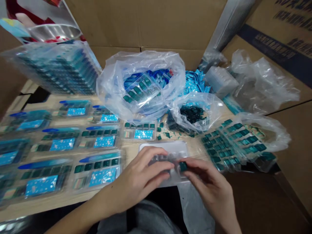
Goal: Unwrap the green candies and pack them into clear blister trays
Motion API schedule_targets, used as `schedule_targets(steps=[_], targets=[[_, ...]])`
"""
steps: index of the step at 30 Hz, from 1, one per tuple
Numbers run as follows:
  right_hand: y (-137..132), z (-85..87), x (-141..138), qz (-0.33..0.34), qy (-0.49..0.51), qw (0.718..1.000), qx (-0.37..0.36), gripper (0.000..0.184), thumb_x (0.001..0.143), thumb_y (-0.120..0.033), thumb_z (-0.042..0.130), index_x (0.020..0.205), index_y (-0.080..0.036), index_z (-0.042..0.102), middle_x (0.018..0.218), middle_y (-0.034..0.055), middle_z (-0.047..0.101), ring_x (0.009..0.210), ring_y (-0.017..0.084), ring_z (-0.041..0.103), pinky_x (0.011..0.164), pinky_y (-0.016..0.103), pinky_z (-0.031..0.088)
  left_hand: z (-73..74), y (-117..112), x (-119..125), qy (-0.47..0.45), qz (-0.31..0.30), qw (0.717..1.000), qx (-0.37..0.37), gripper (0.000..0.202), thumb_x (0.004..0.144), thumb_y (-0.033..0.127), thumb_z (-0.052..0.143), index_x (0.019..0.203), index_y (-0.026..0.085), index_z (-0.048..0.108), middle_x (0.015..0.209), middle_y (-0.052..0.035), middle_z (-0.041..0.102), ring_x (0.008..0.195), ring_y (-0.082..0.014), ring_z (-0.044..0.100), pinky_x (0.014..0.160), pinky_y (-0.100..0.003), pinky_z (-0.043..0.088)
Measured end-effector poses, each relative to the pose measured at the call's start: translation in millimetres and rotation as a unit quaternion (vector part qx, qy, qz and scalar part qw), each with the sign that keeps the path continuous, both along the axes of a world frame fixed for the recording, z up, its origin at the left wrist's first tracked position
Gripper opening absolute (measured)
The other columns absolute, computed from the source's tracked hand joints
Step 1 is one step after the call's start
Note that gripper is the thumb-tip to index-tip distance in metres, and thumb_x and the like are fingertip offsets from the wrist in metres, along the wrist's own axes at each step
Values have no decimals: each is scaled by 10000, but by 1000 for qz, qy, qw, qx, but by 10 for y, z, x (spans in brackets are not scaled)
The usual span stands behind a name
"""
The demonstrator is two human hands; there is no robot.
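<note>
Right hand (204,185) pinches a green piece (183,166) over a clear tray (176,148), left hand (136,175) curled across it

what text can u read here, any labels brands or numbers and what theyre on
Carton flap: black characters and a dark blue band with lettering, too blurred to read.
Blue cards in the blister packs: small white marks, too small to read.
Clear blister tray: no lettering visible.
</note>
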State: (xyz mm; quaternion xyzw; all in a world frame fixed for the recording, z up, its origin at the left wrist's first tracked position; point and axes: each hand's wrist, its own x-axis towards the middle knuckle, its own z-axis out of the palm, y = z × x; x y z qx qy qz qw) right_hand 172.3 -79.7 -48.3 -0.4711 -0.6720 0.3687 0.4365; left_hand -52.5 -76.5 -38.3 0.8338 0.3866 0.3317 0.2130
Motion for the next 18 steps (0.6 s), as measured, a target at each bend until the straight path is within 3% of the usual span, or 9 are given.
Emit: schedule_targets(steps=[3,14,18], targets=[[131,-73,164,-43,-84,995,43,176,854,-168,685,995,-271,709,975,16,781,915,194,747,824,299,607,-143,0,-60,17,38,999,5,219,978,116,501,1161,206,582,1190,-76,561,1152,-200,527,985,-329,454],[341,54,158,89,-153,983,53,144,909,-161,588,915,-272,680,1022,40,762,934,207,718,787,328,594,-278,23,-42,50,62,997,11,199,969,98,509,1117,196,599,1164,-87,606,1114,-227,546,946,-381,486],[349,61,271,86,-171,981,33,153,918,-186,577,923,-281,697,1070,38,761,974,219,715,837,366,591,-301,11,-65,51,66,996,14,197,971,104,501,1109,197,606,1147,-82,621,1108,-221,554,944,-369,490]])
